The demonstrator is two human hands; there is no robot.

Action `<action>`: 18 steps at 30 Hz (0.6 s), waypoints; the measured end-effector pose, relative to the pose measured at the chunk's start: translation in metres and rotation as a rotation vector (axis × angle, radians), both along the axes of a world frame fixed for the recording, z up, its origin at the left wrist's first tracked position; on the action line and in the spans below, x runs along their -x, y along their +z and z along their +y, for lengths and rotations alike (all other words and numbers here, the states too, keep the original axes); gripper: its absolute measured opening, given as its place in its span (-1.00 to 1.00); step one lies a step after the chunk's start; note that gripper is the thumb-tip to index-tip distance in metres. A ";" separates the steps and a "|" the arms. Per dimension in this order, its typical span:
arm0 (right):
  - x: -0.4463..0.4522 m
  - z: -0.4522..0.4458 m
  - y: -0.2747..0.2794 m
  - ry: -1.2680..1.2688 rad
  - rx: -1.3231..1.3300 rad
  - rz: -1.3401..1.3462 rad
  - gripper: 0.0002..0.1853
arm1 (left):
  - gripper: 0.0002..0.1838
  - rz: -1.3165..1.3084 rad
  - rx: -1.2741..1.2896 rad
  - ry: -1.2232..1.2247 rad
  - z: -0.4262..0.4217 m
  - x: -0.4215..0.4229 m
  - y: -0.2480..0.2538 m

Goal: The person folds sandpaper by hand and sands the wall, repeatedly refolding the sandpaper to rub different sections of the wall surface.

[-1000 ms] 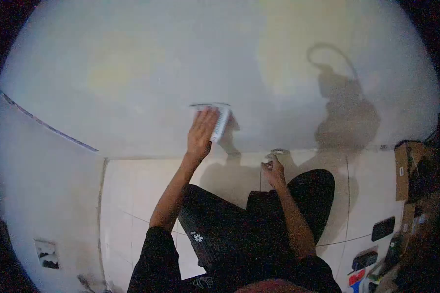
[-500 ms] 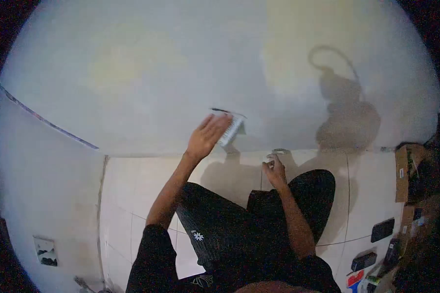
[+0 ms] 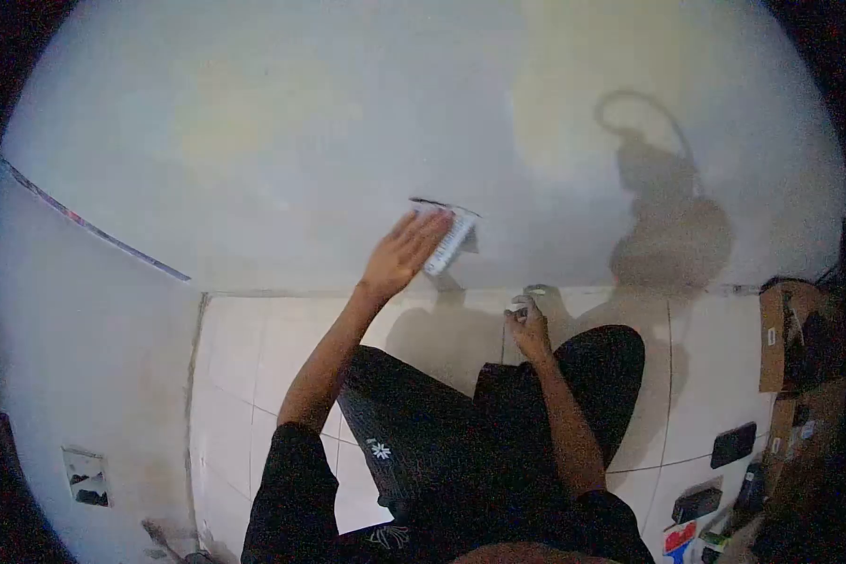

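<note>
My left hand [image 3: 401, 254] lies nearly flat over a folded sheet of sandpaper [image 3: 452, 242], pressing it to the pale wall [image 3: 348, 188]. Printed lettering shows on the sheet's white backing, and its upper edge is dark. The fingers cover the left part of the sheet. Low by the foot of the wall, my right hand [image 3: 530, 331] is curled above the floor. Something small and whitish shows between its thumb and fingers; its kind is unclear.
Yellowish patches mark the wall above. Cardboard boxes [image 3: 783, 338] stand at the right. Near them on the tiled floor [image 3: 235, 376] are a dark flat case [image 3: 733, 445], a dark block [image 3: 697, 505] and a red-and-blue tool [image 3: 679, 539]. A switch plate [image 3: 86, 477] is on the left wall.
My left hand and the sandpaper have shifted slightly up and to the right along the wall. My right hand has hardly moved.
</note>
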State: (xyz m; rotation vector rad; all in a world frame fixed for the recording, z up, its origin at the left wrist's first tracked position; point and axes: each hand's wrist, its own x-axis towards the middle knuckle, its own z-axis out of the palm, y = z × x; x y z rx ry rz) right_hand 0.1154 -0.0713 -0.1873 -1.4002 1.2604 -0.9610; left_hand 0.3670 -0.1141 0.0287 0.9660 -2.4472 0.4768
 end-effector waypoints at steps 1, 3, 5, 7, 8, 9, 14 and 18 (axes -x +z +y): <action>-0.001 -0.003 -0.006 -0.005 0.003 -0.001 -0.61 | -0.50 0.022 0.042 0.028 -0.002 -0.002 0.003; -0.006 -0.003 -0.014 -0.105 0.126 0.076 -0.59 | -0.51 0.184 0.161 0.163 -0.001 0.009 -0.006; -0.005 -0.004 -0.016 -0.067 0.058 0.084 -0.60 | -0.51 0.318 0.045 0.120 0.002 0.016 -0.018; -0.003 -0.005 -0.009 -0.035 -0.002 0.094 -0.61 | -0.51 0.023 -0.110 0.004 0.003 0.003 -0.013; -0.003 -0.002 -0.007 -0.030 -0.011 0.042 -0.62 | -0.51 -0.026 -0.085 0.048 0.002 -0.002 -0.011; -0.001 -0.003 -0.002 -0.031 -0.011 -0.009 -0.63 | -0.51 -0.074 -0.051 0.087 -0.001 -0.001 -0.007; -0.001 -0.001 0.005 -0.014 -0.008 0.009 -0.63 | -0.52 0.329 0.161 0.161 0.010 0.018 -0.014; -0.004 -0.003 -0.003 -0.052 0.029 0.036 -0.63 | -0.51 -0.092 0.001 0.132 0.010 0.002 -0.001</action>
